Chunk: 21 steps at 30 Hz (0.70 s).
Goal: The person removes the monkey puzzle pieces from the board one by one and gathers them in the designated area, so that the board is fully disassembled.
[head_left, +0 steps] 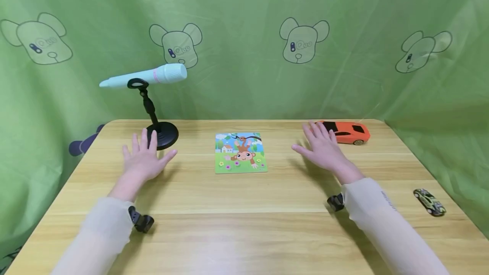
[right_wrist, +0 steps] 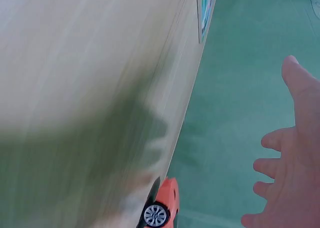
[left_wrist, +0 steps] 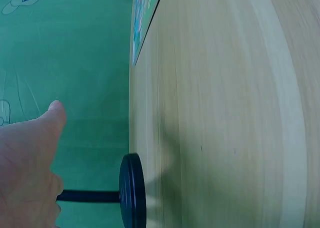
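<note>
Both hands hover above the wooden table with fingers spread, and neither holds anything. In the head view the left hand (head_left: 142,161) is just in front of the round black base of a microphone stand (head_left: 167,134), which carries a light blue toy microphone (head_left: 153,75). The right hand (head_left: 322,150) is up beside an orange toy car (head_left: 349,133), overlapping its left end in the view. Between the hands lies a square picture board (head_left: 240,153) showing a monkey hanging from a branch. In the right wrist view the car (right_wrist: 167,203) sits below the fingers, apart from them.
A small patterned toy car (head_left: 429,202) lies near the right edge of the wooden table (head_left: 237,232). Behind the table hangs a green curtain (head_left: 237,88) printed with mouse-like heads. Each wrist wears a small black camera.
</note>
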Tool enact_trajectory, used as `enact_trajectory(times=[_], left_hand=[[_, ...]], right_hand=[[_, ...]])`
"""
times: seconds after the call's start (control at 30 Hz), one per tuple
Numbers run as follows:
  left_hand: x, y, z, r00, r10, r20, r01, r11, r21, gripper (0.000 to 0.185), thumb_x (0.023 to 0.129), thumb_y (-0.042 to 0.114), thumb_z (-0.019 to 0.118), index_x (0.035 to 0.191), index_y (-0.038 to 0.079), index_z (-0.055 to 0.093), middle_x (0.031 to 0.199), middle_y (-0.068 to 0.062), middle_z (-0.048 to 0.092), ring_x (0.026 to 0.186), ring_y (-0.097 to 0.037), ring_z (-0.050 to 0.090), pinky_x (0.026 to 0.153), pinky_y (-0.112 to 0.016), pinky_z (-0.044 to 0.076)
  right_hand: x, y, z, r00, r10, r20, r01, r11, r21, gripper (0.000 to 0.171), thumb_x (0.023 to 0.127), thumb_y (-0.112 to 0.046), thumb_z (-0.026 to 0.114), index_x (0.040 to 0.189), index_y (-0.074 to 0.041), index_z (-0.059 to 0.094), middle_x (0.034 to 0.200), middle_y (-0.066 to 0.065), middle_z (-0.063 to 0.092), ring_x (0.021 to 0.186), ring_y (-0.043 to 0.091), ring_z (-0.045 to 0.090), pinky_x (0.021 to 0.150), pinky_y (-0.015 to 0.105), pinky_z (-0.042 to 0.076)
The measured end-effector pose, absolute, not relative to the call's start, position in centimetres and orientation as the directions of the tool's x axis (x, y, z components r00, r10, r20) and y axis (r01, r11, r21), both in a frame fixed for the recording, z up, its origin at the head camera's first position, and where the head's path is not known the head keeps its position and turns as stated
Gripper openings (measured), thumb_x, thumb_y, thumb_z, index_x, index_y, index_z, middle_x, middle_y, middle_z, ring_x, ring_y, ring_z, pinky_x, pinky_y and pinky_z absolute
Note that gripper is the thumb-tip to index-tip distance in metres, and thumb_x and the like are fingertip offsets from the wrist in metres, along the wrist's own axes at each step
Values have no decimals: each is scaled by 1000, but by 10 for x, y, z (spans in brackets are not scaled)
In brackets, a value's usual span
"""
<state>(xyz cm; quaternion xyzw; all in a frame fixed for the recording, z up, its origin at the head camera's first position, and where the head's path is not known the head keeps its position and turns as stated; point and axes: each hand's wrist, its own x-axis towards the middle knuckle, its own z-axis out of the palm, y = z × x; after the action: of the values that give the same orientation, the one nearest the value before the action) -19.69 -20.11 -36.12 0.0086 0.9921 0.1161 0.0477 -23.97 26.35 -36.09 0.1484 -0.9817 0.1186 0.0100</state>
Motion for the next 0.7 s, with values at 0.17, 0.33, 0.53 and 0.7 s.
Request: enact_trajectory(times=[0.17, 0.33, 0.53, 0.7], left_hand=[[-201, -190, -365, -996, 62, -68, 45, 972, 233, 98, 85, 72, 23, 146, 1, -5, 148, -24, -15, 131, -43, -18, 97, -62, -16], [-205, -179, -372, -994, 90, -55, 77, 975, 208, 95, 86, 71, 27, 147, 5, -4, 149, -20, -15, 133, -41, -16, 99, -59, -16], [-211, -162, -377, -992, 126, -18, 120, 975, 188, 91, 88, 66, 35, 148, 6, 1, 151, -17, -11, 134, -38, -13, 103, -57, -11], [-215, -148, -377, -985, 170, -17, 165, 971, 173, 91, 87, 66, 36, 148, 7, 3, 151, -16, -9, 135, -36, -13, 105, -57, -6]], right_hand=[[-244, 251, -366, -942, -330, 68, -337, 915, -224, 88, 89, -62, 39, 147, -3, 11, 150, 22, 3, 136, 38, -6, 104, 57, -7], [-248, 235, -371, -922, -382, 58, -384, 891, -241, 87, 88, -61, 43, 148, -5, 12, 150, 21, 7, 135, 40, -1, 105, 58, -5], [-250, 216, -378, -902, -431, 31, -426, 874, -231, 88, 88, -62, 42, 148, -6, 12, 151, 19, 7, 136, 38, 0, 105, 57, -2], [-251, 204, -383, -886, -464, 18, -455, 861, -225, 85, 89, -57, 46, 147, -4, 15, 150, 19, 9, 136, 38, 2, 106, 57, 0]])
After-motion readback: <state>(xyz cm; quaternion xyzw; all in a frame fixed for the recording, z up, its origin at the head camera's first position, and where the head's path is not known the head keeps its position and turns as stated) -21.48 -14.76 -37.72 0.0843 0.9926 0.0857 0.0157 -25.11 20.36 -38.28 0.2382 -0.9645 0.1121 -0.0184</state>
